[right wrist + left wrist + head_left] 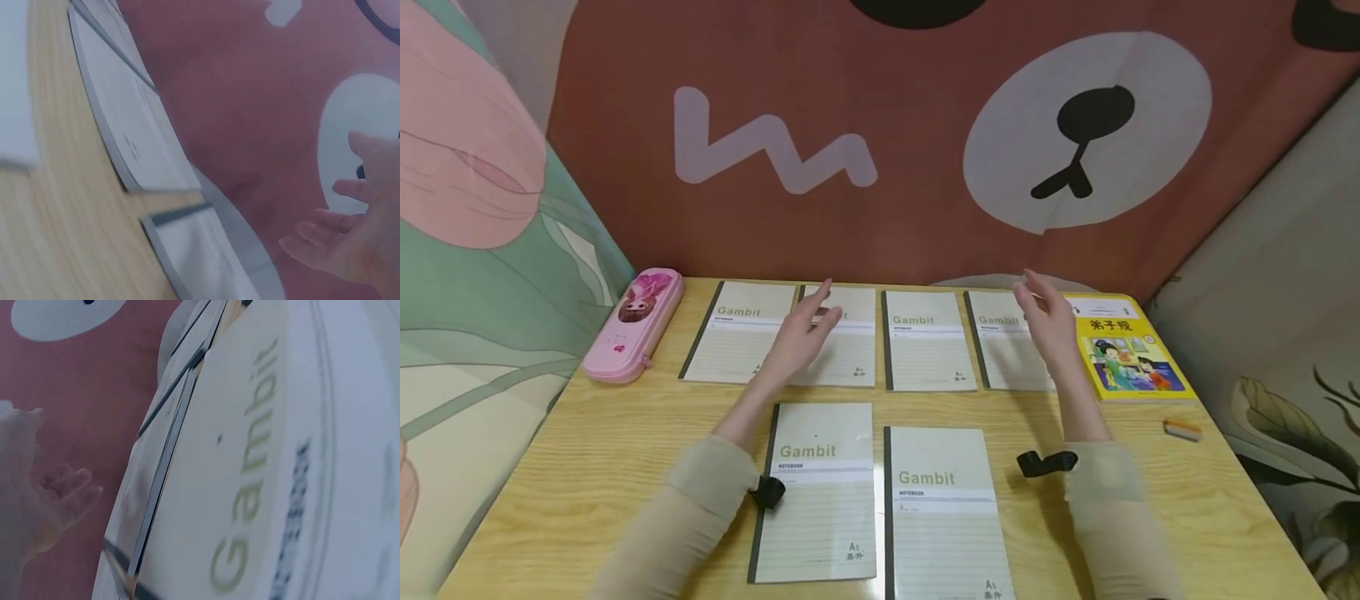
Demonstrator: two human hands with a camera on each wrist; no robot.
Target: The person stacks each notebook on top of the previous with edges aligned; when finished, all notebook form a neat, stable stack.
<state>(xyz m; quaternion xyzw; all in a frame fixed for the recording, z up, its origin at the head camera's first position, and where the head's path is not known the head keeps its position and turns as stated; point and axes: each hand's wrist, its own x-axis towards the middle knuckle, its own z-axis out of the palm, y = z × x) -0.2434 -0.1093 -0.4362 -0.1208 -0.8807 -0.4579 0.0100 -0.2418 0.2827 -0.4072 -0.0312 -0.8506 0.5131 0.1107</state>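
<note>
In the head view my left hand [805, 333] hovers over the back row, overlapping the second notebook [842, 358] from the left, its fingers loosely extended. My right hand [1048, 321] is raised over the fourth notebook [1003, 350], palm turned inward and fingers relaxed. Both hands hold nothing. Two more back-row notebooks, the far left one [741, 333] and the third [928, 342], lie flat beside them. Nearer me lie two further Gambit notebooks, one left [823, 517] beside my left forearm and one right [943, 533]. The right wrist view shows my right hand [350, 231] with fingers apart.
A pink pencil case [632, 329] lies at the table's back left. At the back right is a yellow picture book [1135, 350], with a small orange-and-grey object [1182, 430] in front of it. Behind the wooden table [587, 467] hangs a brown curtain [910, 225] with a bear print.
</note>
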